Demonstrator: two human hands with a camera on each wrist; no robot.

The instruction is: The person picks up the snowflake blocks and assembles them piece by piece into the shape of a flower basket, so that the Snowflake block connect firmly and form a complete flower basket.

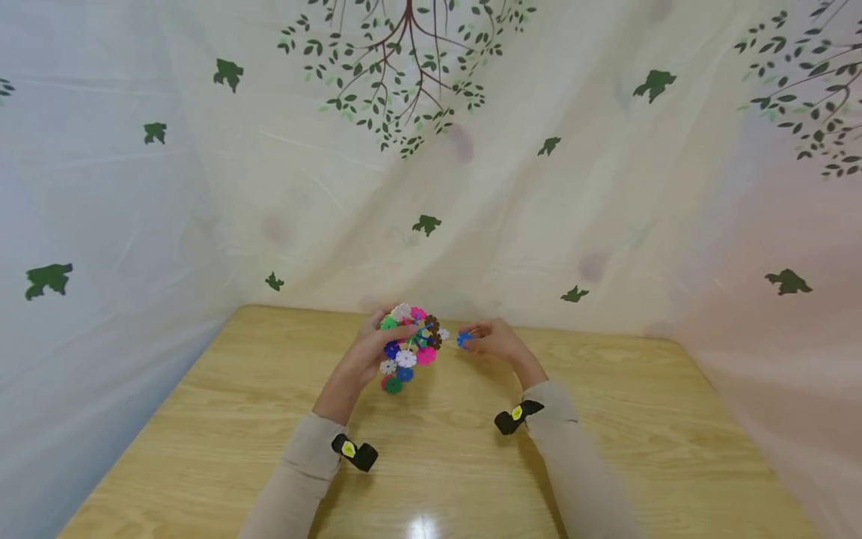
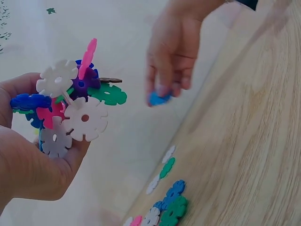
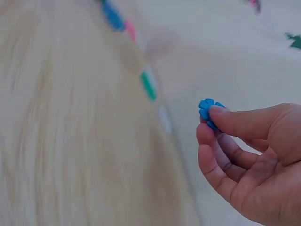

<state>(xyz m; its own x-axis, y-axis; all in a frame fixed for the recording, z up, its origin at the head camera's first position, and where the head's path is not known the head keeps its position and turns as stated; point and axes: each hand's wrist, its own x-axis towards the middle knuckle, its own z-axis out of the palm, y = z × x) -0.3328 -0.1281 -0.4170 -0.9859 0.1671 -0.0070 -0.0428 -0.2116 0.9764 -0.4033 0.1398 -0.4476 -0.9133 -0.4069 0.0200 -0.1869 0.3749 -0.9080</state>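
nearest: beige sleeves [image 1: 296, 464], two, each with a black wrist-worn device [image 1: 366, 457] strapped at the cuff.

next, left grip [image 1: 367, 347]: fingers and thumb curled about a cluster [image 1: 423, 340] of slotted, flower-shaped discs in white, pink, green, blue, purple and brown, set at mixed angles; apparently raised off the tabletop [image 1: 438, 449].

opposite, right grip [image 1: 501, 340]: closed to a pinch, thumb against finger, with one small blue disc [image 3: 207, 110] between the tips; other fingers loosely bent. blue disc near the cluster, just to its right in the head view, not touching.

step in hand, as judged: adding a single disc to the cluster. called for next, by the same judgement: steady left hold, notch turned to face a free notch, then straight push, without springing neighbouring discs loose.

farther: pieces [image 2: 174, 211] in green, blue, white and pink along an edge of the tabletop; cannot tell whether loose or joined.

farthest: pale cloth backdrop [image 1: 485, 254], printed with leafy branches [image 1: 408, 19] and dark green bird-like shapes [image 1: 426, 224].
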